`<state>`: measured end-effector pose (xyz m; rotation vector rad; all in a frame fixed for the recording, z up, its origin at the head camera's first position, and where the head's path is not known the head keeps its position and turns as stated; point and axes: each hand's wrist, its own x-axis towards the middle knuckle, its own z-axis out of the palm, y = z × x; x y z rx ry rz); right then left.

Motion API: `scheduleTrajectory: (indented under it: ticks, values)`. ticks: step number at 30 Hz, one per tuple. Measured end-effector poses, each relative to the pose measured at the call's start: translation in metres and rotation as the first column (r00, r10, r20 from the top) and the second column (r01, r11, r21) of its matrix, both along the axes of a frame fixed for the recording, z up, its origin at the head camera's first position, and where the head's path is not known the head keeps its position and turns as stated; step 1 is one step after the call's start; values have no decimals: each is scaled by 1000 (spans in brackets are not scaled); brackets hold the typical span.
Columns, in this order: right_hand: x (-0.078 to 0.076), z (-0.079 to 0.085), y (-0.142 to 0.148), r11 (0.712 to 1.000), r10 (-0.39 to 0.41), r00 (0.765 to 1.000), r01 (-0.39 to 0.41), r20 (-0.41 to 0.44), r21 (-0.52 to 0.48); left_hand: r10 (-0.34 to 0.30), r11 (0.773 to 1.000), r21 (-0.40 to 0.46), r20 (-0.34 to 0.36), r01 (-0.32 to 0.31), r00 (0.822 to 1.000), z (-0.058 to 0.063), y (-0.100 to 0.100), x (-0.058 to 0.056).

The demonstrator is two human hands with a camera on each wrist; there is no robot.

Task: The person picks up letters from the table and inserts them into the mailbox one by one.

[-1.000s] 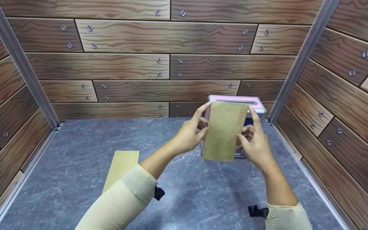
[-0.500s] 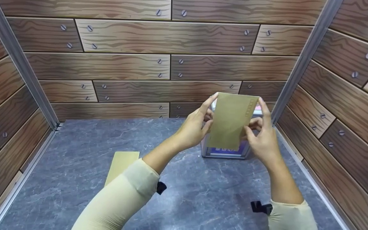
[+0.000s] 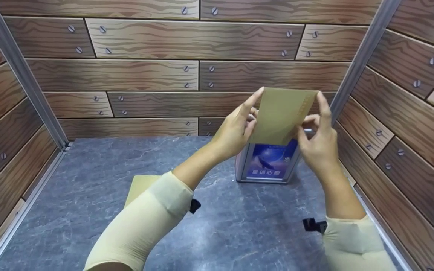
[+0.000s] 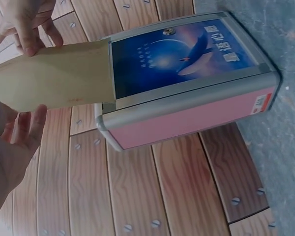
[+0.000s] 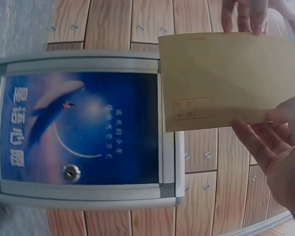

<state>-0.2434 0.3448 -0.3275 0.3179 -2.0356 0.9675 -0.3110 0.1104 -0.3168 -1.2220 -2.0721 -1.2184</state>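
Observation:
A brown paper envelope (image 3: 283,116) is held up by both hands, one at each long edge. My left hand (image 3: 232,130) pinches its left edge, index finger stretched to the top corner. On the opposite edge, my right hand (image 3: 320,141) pinches it in the same way. Behind the envelope stands an upright metal-framed collection box (image 3: 268,165) with a blue whale picture, pink sides and a small lock (image 5: 71,172). The envelope's lower end overlaps the box's upper front in the head view. The box's top slot is hidden. A second envelope (image 3: 139,185) lies left, partly under my left sleeve's outline.
The grey marbled tabletop (image 3: 209,226) spreads in front of the box. A wood-patterned back wall (image 3: 145,77) and side walls enclose the table, with metal posts (image 3: 356,64) at the corners. Black camera mounts (image 3: 314,225) stick out from both sleeves.
Both hands have raised the envelope and carried it slightly right. Its top now tilts away, and more of the box's blue front shows below it. The box's top has become hidden.

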Motion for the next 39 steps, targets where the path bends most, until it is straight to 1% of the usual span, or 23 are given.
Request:
scheduleTrajectory:
  ticks: [4,6,8,12,16,20,22,26,29,31,35,39]
  values:
    - [-6,9,4,999,-22,998,24,-57,34,3,1000,15,-34,-3,999,8,5,-3]
    - [-7,12,6,998,-28,996,33,-82,52,3,1000,23,-50,-2,999,10,8,-4]
    - [-9,15,7,996,-52,994,59,-99,68,8,999,34,-70,-5,997,11,10,-7]
    - [-11,19,7,994,-82,989,91,-124,65,14,997,82,-113,-5,993,13,15,-13]
    - [-17,19,8,991,-102,980,116,-168,75,19,989,146,-173,7,985,9,22,-22]
    - [-28,13,12,985,-121,967,145,-224,94,35,979,203,-252,18,967,-1,31,-33]
    - [-34,10,14,982,-132,962,160,-240,102,44,976,219,-270,17,962,-6,35,-38]
    - [-42,4,19,978,-143,962,174,-232,115,48,976,218,-252,9,967,-12,39,-44]
    - [-44,3,21,977,-148,965,176,-219,117,45,979,204,-231,3,972,-14,40,-45]
    - [-44,4,23,978,-143,966,171,-215,116,51,980,200,-227,-4,972,-13,41,-46]
    - [-45,8,26,986,-105,975,129,-197,110,74,981,194,-219,-31,973,-9,43,-46]
    - [-50,10,31,988,-92,983,110,-161,107,89,983,173,-176,-58,980,-7,46,-48]
